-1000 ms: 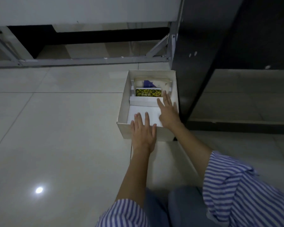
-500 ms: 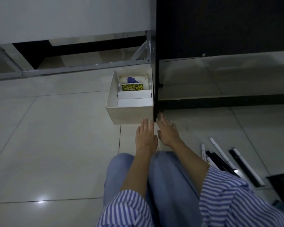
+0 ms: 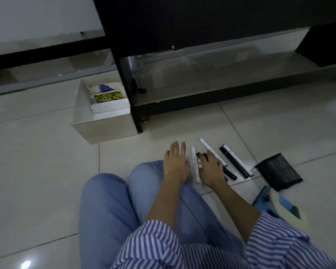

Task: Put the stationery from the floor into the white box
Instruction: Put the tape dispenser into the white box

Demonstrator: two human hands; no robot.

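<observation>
Right hand [image 3: 210,168] flat on pens [image 3: 229,162] right of white box [image 3: 105,126]; left hand [image 3: 175,162] open, nothing gripped.

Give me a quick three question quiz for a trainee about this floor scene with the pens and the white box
1. True or false: the white box already holds some items.
2. Which hand rests on the pens? A) left hand B) right hand C) neither
3. Fill in: the black mesh holder lies to the ____ of the pens, as the person sees it.

Key
1. True: a white packet and a yellow-patterned item sit inside.
2. B: the right hand lies over the pens; the left hand is flat beside them, holding nothing.
3. right
</observation>
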